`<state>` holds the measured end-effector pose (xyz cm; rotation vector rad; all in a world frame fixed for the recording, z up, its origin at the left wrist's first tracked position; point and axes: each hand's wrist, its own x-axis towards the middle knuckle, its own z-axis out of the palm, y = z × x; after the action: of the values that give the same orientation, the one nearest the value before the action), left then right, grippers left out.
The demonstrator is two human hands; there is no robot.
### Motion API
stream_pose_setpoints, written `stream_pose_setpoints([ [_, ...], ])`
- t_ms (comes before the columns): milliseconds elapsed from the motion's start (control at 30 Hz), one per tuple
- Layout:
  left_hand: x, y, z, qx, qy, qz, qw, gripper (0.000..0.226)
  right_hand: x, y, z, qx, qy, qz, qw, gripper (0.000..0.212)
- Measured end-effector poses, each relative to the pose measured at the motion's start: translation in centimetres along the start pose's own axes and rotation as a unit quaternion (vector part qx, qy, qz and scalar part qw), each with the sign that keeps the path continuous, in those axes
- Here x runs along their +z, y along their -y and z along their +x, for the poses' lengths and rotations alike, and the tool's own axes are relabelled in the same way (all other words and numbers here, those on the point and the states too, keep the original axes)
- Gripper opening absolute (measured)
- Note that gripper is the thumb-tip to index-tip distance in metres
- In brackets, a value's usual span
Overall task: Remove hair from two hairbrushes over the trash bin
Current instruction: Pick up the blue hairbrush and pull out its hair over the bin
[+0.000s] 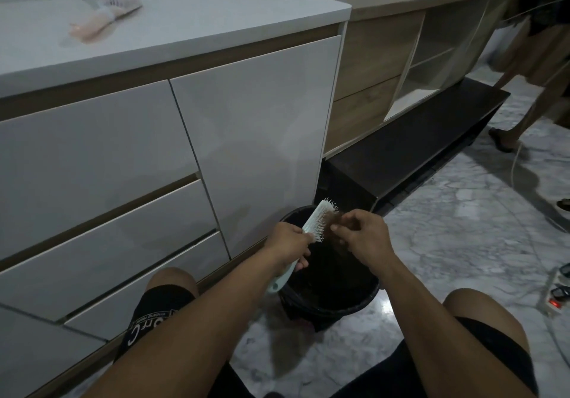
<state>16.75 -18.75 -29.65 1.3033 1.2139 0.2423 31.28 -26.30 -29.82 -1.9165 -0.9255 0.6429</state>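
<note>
Left hand [288,238] clamped on mint hairbrush [311,228], right hand [361,232] pinching hair clump [331,223] above black trash bin [364,297]; risk: strands drifting past rim onto floor.

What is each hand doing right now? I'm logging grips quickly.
Left hand: grips the pale green hairbrush over the trash bin.
Right hand: pinches a clump of hair on the bristles.

This is a room in a home. It has white drawers [101,200], a wooden shelf unit [388,67] and a shiny marble floor [462,243]
</note>
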Motion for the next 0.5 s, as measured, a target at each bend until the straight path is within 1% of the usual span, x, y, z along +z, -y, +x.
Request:
stream_pose_setpoints([
  [167,0.5,0.3,0.8,-0.012,0.0,0.005,1.0,0.02,-0.9,-0.5,0.6,0.024,-0.053,0.003,0.998,0.011],
  [233,0.8,0.2,1.0,-0.012,0.006,0.009,1.0,0.018,-0.9,-0.5,0.5,0.026,-0.036,0.031,0.999,0.011],
  [333,1.2,0.2,1.4,-0.006,0.013,0.013,1.0,0.017,-0.3,-1.0,0.5,0.028,0.001,0.036,0.999,0.029],
  [367,1.3,0.2,1.5,-0.006,0.015,0.017,1.0,0.018,-0.2,-1.3,0.6,0.025,0.002,0.019,0.999,0.028],
  [500,1.2,0.3,1.9,-0.015,0.011,0.019,1.0,0.015,-0.3,-1.9,1.7,0.055,-0.02,-0.022,0.998,0.009],
])
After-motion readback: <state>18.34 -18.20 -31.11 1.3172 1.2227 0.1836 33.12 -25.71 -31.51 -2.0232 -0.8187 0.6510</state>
